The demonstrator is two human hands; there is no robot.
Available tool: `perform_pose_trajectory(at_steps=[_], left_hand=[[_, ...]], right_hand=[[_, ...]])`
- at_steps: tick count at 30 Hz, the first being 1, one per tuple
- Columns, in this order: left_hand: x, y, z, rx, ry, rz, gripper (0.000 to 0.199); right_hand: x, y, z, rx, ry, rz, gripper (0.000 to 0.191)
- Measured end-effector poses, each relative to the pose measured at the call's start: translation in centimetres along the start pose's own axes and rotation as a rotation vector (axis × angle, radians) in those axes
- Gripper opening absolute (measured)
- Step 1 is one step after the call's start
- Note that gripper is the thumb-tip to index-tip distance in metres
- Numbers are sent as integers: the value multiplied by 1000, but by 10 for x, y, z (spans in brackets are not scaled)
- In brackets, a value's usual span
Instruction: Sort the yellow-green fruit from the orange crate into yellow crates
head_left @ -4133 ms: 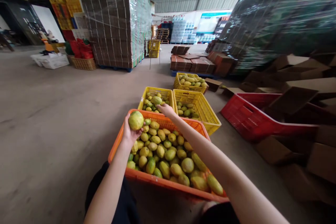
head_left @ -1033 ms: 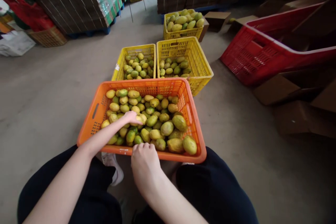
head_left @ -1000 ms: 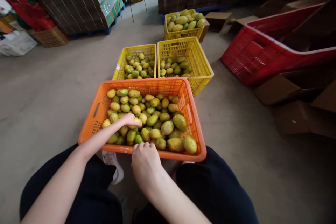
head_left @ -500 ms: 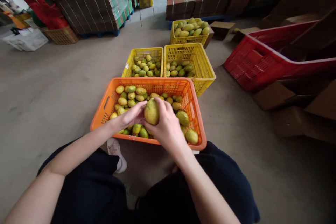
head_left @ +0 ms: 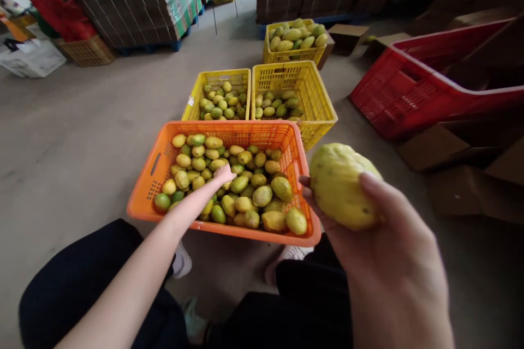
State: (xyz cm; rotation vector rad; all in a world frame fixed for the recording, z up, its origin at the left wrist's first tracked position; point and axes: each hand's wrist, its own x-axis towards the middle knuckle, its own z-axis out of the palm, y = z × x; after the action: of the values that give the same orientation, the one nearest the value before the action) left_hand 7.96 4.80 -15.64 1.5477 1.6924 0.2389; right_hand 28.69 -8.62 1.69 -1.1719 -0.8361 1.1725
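My right hand (head_left: 388, 223) is raised to the right of the orange crate (head_left: 137, 196), close to the camera. Its fingers and thumb are wrapped round a large, lumpy yellow-green papaya-like fruit (head_left: 341, 185) with a few dark specks. My left hand (head_left: 224, 174) reaches down into the crate among many smaller yellow and green fruits (head_left: 262, 196). That hand looks curled, thumb side toward the right, with most of its fingers hidden; what it grips, if anything, does not show.
Behind the orange crate stand two yellow crates (head_left: 327, 101) partly filled with fruit, and farther back a fuller yellow crate (head_left: 295, 55). To the right are a red crate (head_left: 388, 92) and cardboard boxes (head_left: 434, 147). Wrapped stacks (head_left: 118, 0) rise at the back left.
Both hands held the fruit together over the crate. My right hand has carried it rightward and closer to the camera; my left hand has let go and lowered among the fruits.
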Motion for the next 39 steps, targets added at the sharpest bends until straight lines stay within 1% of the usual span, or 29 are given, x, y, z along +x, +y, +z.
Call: perform_pose_trajectory(at_steps=[3,5,8,10,11,13,15,17,20,23,25,26,27,29,31,32,33,36,38,39], left_hand=[[27,2,25,63,13,-192,32],[41,3,36,63,26,-271,34],[52,2,43,106,8,-262,38],[53,-1,43,205,-9,-243,41],[53,-4,42,259,-3,-243,42],[49,-14,38,334,49,-223,47],[43,-24,26,358,129,-161,52],[32,-33,4,342,196,-37,56],[3,-34,-44,303,279,153,60],[-43,-24,-96,188,421,363,62],[-78,-14,-120,68,532,521,60],[-94,-9,-128,9,578,587,59],[-109,-5,-132,-52,616,639,59],[-131,0,-133,-186,671,697,61],[-143,2,-127,-301,704,717,62],[-146,3,-124,-324,721,727,63],[-147,3,-120,-318,744,743,63],[-148,6,-112,-205,825,822,62],[-147,9,-109,-155,858,881,60],[-146,10,-107,-143,863,904,59]], right_hand=[[5,0,-17,-74,13,-60,44],[8,2,-23,-70,48,-50,44],[12,4,-23,-5,119,23,41],[15,4,-19,32,151,61,40],[16,4,-17,40,148,66,39],[18,4,-12,43,113,51,40],[20,6,-5,57,84,24,41],[22,8,2,103,87,-1,41],[26,11,14,212,68,4,40],[27,15,30,335,-6,99,40],[26,17,44,435,-12,177,40],[25,19,53,479,2,206,39],[24,21,61,506,22,225,39],[20,26,78,486,54,232,40],[17,33,90,394,50,193,48],[15,37,94,343,35,155,54],[14,42,97,293,10,109,61],[11,55,98,96,-61,-49,82],[10,62,96,-63,-71,-154,89],[10,64,95,-133,-65,-214,88]])
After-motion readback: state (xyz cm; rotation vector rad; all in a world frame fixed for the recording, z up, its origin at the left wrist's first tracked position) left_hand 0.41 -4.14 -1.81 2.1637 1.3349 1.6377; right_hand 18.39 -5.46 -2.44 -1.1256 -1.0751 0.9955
